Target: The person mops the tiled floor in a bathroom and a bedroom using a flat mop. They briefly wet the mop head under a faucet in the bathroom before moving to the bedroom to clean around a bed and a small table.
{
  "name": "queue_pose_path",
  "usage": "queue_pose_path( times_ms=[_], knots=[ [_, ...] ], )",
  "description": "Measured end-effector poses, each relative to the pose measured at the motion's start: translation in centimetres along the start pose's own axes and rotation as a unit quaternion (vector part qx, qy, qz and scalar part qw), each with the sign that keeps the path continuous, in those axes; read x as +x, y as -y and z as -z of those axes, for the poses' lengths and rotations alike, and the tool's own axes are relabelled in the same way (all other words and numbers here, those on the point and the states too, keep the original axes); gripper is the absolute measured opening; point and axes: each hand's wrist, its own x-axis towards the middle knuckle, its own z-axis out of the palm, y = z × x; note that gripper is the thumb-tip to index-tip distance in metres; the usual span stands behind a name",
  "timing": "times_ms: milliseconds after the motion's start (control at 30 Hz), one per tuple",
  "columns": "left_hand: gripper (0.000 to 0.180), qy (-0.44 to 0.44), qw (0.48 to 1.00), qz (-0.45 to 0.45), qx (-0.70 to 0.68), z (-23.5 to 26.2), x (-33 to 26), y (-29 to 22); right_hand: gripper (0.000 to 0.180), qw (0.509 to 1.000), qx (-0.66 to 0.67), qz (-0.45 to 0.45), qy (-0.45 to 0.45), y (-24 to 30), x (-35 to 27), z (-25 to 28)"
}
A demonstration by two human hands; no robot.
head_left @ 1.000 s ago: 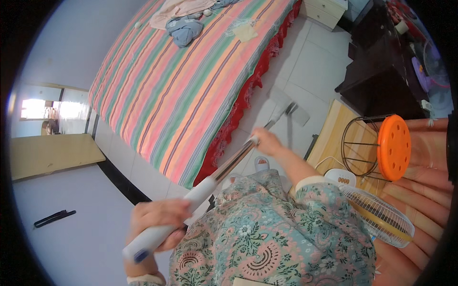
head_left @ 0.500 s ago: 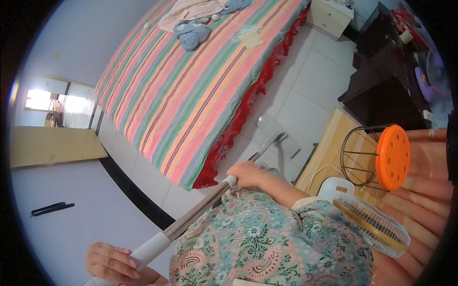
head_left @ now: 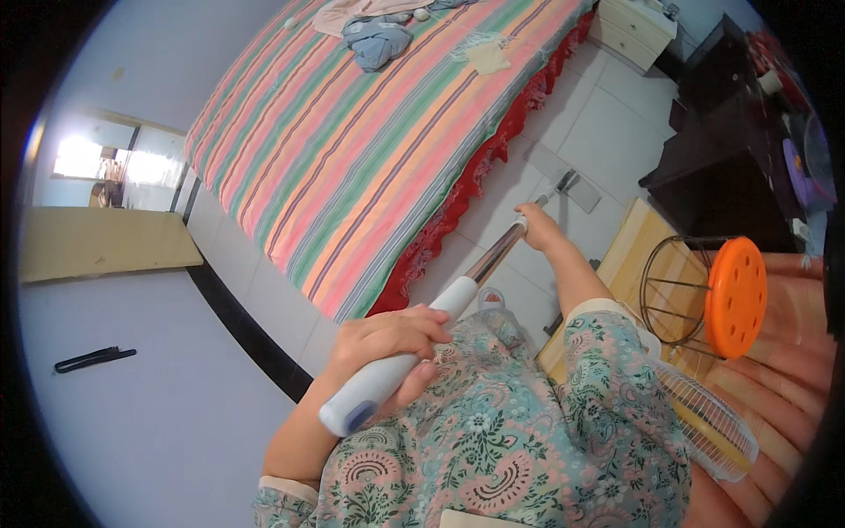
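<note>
A long-handled flat mop slants across my body from lower left to upper right. My left hand is wrapped round its white grip, close to the rounded top end. Further down the metal pole, my right hand is closed round it near a white collar. The thin, flat mop head rests on the tiled floor between the bed's red ruffle and the dark cabinet. Its pale plate blends with the tiles.
A bed with a striped cover stands on the left. On the right are a dark cabinet, an orange-topped stool and a fan by a wooden board. A white nightstand is at the far end.
The mop head has slid forward and right along the floor. Both hands moved the same way, my left hand coming up from the lower left corner toward the middle.
</note>
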Motion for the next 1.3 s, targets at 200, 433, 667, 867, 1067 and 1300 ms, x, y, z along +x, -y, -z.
queue_pose_path(
  times_ms=[200,433,667,867,1067,1300],
  knots=[
    [0.01,-0.093,0.994,0.051,0.022,5.0,-9.4,-2.3,0.02,0.995,0.004,0.015,0.094,10.4,-3.2,-5.6],
    [0.017,-0.21,0.969,0.121,0.037,11.1,-22.6,-6.8,0.019,0.986,0.023,0.096,0.131,21.4,-11.4,-15.2],
    [0.027,-0.367,0.918,0.151,0.022,15.5,-32.6,-11.3,0.017,0.956,0.044,0.145,0.253,31.5,-18.9,-21.7],
    [0.025,-0.16,0.986,0.051,-0.008,21.5,-37.7,-12.2,0.017,0.934,0.067,0.167,0.308,36.0,-21.9,-22.7],
    [0.021,-0.105,0.993,-0.043,-0.022,22.5,-37.0,-11.1,0.013,0.956,0.021,0.219,0.194,36.0,-20.8,-17.9],
    [0.022,-0.157,0.986,0.008,-0.047,13.6,-28.0,-5.1,0.01,0.996,-0.026,0.084,-0.033,24.6,-15.0,-11.2]
  ],
)
